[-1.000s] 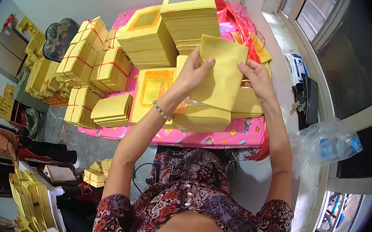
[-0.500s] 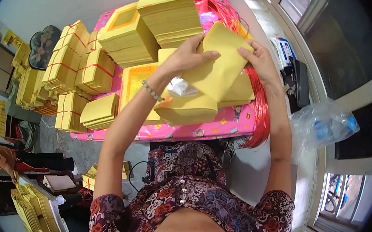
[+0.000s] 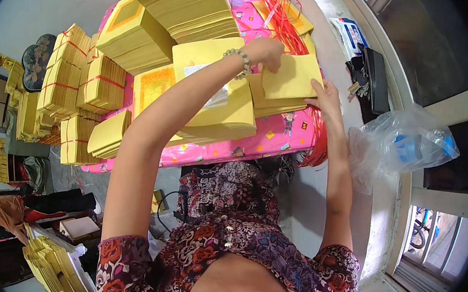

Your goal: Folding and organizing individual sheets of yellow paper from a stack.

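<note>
Head view: yellow paper (image 3: 292, 78) between fingers
Right fingers (image 3: 319, 91): pinching paper's edge
Left fingers (image 3: 274, 65): curled, grip unclear

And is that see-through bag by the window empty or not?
Not empty: something blue shows through the clear plastic bag. I can't tell what it is.

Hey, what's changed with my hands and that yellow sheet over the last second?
The yellow sheet, earlier held up, has come down over the right-hand stack. The right hand keeps hold of its right edge; the left hand has moved rightward to its upper-left corner, grip unclear. The silvery patch on the front stack shows more. The red-tied bundles stayed put.
</note>
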`<state>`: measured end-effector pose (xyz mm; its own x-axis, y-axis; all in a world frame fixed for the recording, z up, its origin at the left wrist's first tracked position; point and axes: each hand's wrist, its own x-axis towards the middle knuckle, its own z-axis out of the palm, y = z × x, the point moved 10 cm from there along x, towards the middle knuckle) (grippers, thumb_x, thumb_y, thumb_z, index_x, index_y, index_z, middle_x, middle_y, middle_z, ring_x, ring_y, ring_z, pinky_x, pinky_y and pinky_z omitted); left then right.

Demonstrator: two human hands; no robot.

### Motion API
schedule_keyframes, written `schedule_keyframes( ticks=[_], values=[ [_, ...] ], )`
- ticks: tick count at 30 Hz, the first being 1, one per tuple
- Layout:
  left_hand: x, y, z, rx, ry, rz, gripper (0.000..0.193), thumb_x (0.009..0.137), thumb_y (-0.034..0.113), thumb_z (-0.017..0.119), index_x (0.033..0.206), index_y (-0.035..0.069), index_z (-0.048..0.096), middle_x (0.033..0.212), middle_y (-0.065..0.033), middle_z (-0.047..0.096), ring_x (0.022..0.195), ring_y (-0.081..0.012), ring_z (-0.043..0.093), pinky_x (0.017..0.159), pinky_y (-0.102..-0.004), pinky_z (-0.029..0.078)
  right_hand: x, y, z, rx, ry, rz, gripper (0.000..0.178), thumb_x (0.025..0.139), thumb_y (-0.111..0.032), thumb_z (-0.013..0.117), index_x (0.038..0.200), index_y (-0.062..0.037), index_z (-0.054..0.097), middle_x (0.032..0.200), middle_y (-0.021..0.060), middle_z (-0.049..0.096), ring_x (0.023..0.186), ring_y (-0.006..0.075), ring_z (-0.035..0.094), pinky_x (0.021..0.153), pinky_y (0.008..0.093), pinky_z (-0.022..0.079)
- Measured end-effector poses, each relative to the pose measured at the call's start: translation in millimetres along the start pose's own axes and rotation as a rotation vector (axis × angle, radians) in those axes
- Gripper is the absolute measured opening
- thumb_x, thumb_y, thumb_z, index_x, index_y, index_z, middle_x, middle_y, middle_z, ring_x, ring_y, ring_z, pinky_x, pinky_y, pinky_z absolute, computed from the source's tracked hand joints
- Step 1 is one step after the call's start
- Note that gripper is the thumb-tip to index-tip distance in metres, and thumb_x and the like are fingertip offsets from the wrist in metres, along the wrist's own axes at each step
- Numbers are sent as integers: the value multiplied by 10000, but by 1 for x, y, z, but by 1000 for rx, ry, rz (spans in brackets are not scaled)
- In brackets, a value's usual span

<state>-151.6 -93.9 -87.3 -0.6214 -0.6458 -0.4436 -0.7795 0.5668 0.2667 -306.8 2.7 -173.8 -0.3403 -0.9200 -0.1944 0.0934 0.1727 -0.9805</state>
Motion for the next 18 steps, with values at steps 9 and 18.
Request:
schedule_keyframes(
  ticks=[9,18],
  values=[
    [20,-14,31,222,-64,6,389,687,237,767,1010,40,674,994,-128,675,917,-297,648,761,-397,521,-2,27,21,-88,-102,39,297,899,-210,596,1024,25,463,902,129,611,719,171,649,514,280,564],
    [31,-3,57,380,-35,91,340,661,227,734,923,14,683,934,-161,673,861,-315,654,705,-414,527,3,36,21,-358,-97,-31,321,909,-223,569,1045,41,445,824,143,611,573,168,630,463,272,515]
  ],
)
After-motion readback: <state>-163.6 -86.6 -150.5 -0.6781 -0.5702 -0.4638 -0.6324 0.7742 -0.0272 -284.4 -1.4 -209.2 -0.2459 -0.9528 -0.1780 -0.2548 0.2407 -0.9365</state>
